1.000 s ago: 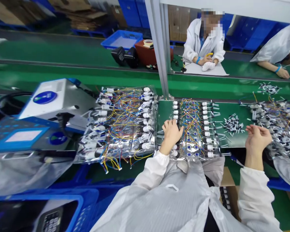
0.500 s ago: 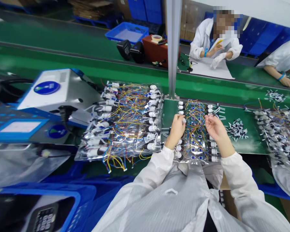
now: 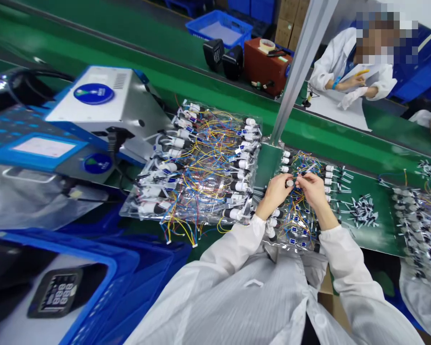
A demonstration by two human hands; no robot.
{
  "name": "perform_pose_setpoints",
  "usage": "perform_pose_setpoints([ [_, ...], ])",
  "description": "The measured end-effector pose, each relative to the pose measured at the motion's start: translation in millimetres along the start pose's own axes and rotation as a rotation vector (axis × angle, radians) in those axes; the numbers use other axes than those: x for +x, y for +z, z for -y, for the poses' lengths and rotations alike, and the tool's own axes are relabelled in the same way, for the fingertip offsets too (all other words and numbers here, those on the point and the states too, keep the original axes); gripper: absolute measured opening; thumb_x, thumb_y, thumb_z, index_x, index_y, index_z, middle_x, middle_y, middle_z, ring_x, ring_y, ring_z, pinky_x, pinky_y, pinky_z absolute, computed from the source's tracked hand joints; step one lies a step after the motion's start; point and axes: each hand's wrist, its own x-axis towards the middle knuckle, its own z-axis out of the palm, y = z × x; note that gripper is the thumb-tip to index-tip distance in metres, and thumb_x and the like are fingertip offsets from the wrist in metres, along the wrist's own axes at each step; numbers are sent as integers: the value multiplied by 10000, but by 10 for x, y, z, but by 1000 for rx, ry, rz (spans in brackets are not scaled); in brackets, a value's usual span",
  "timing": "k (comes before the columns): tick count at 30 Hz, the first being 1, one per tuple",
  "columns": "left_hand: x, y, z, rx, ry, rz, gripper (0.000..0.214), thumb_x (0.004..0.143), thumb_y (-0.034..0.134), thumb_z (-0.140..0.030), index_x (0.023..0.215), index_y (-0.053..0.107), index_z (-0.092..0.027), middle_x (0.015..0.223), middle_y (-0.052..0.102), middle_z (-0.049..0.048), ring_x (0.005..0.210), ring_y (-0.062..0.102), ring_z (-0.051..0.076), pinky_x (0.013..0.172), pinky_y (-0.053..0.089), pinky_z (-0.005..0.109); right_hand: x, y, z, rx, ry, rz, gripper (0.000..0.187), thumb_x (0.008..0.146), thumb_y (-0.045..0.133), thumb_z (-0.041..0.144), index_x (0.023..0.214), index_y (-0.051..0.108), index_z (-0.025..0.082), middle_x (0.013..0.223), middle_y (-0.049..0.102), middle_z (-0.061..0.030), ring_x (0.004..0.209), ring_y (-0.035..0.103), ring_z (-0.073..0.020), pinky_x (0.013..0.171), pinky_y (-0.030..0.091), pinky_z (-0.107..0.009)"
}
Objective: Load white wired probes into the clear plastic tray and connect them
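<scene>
My left hand [image 3: 276, 192] is closed around a small white-and-black cylinder [image 3: 289, 183], its round end facing up. Close beside it, the fingers of my right hand [image 3: 313, 189] are pinched together; what is between them is too small to make out. A thin pale strip [image 3: 311, 166] shows just above those fingers. Both hands are over a clear plastic sheet [image 3: 285, 243] with wired cylinders along its two sides and coloured wires [image 3: 303, 163] and small blue boards [image 3: 297, 219] between them. To the right lies a pile of short black-and-white pieces [image 3: 362, 211].
Left is a larger bagged batch of wired cylinders [image 3: 208, 158], then a grey-and-blue machine [image 3: 93, 103]. A metal post [image 3: 296, 72] rises behind the sheet. Another batch [image 3: 418, 220] lies at far right. Blue crate [image 3: 111, 287] in front left. A co-worker [image 3: 345, 62] sits across.
Both hands have come together over the middle of the sheet, the right one moving inward from the right-hand row. The camera view has tilted and shifted.
</scene>
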Motion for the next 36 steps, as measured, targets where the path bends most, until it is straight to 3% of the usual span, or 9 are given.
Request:
perform_pose_setpoints([
  [5,-14,40,25,25,-3,29,238,892,775,-223,1125,762,-181,1093,783,88,966,730,211,910,561,322,28,-86,-148,-81,-43,-39,339,645,956,360,772,677,213,697,700,21,582,640,-137,576,553,-273],
  [11,-17,73,21,80,0,64,288,929,753,-286,1206,761,-208,1137,784,94,1022,726,223,953,540,327,1,-123,-217,-196,-76,-35,330,675,927,371,832,679,220,776,706,21,591,585,-119,516,479,-247],
  [15,-11,73,16,95,-14,57,291,930,752,-305,1197,767,-190,1090,775,96,971,715,213,921,541,314,5,-98,-201,-157,-58,-31,349,694,912,364,919,676,240,703,656,50,563,557,-115,494,436,-233],
  [21,-17,63,-22,141,-6,70,249,936,742,-332,1147,786,-207,1041,746,78,941,693,205,886,532,298,16,-110,-204,-128,-59,-8,307,720,899,357,855,654,230,627,631,50,518,525,-101,477,400,-220],
  [31,-34,52,-43,168,15,94,225,970,693,-293,1158,787,-214,1054,741,86,990,702,214,913,537,307,-38,-91,-260,-192,-119,-7,308,774,868,389,839,606,242,663,641,47,588,595,-129,566,477,-246],
  [36,-31,86,-13,221,16,120,225,941,709,-218,1155,778,-197,1071,741,90,1029,695,223,964,539,326,-63,-109,-333,-456,-278,-42,247,838,812,388,783,623,240,747,689,13,653,616,-158,678,511,-301],
])
